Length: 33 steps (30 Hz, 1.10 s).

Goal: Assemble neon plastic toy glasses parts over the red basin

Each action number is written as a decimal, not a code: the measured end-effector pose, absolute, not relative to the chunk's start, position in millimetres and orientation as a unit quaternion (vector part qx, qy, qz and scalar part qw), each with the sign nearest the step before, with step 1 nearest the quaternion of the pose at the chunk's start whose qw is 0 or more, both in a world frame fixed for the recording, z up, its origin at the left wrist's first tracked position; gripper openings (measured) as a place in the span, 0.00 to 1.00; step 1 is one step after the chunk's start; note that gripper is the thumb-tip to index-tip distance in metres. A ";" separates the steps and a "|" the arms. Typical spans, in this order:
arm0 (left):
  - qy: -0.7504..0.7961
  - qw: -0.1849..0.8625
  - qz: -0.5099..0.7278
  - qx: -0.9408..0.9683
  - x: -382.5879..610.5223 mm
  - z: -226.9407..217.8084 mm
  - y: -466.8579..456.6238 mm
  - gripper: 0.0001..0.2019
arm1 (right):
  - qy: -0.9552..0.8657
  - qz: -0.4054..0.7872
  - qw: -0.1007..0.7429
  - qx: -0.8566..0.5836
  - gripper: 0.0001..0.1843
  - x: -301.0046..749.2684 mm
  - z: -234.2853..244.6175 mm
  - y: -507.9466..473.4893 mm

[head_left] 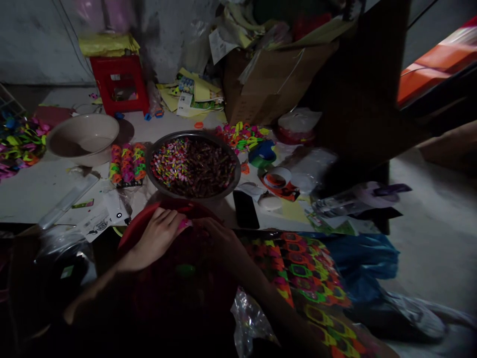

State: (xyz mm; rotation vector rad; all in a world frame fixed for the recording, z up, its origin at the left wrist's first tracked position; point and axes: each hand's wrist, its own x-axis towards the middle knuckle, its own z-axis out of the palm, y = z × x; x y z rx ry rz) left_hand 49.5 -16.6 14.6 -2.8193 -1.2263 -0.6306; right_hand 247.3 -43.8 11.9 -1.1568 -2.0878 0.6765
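Note:
My left hand (162, 231) is closed with a small bright pink plastic piece (184, 224) at its fingertips, above a red basin (136, 224). Close beside it, my right hand (219, 241) bends its fingers toward the same spot; they are in deep shadow, and what they grip is hidden. Inside the basin a green piece (185, 270) shows dimly. Just beyond my hands stands a metal bowl (239, 171) with multicoloured small pieces (169, 161) on its left side and brown wrapped-looking pieces (210, 166) on its right.
Colourful toy watches (300, 271) lie in rows at lower right. On the table are a beige basin (84, 136), bundled bright toys (127, 163), a phone (246, 209), a tape roll (278, 178) and a clear bottle (350, 199). Behind stand a red stool (119, 84) and a cardboard box (276, 82).

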 end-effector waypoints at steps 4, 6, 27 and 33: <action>-0.367 0.027 -0.190 -0.910 45.3 1.4 -15.9 0.11 | -0.802 0.291 0.280 -0.441 0.21 249.4 15.8 -41.7; -0.354 0.041 -0.181 -0.916 45.0 -7.9 -16.1 0.09 | -0.805 0.306 0.252 -0.442 0.21 249.7 15.0 -41.5; -0.440 -0.181 -0.143 -0.868 50.5 -81.9 26.3 0.13 | -0.500 0.260 0.517 -0.645 0.15 361.5 8.2 56.1; -0.440 -0.163 -0.148 -0.871 61.6 -91.9 29.1 0.10 | -0.560 0.446 0.420 -0.558 0.16 316.8 -33.1 35.6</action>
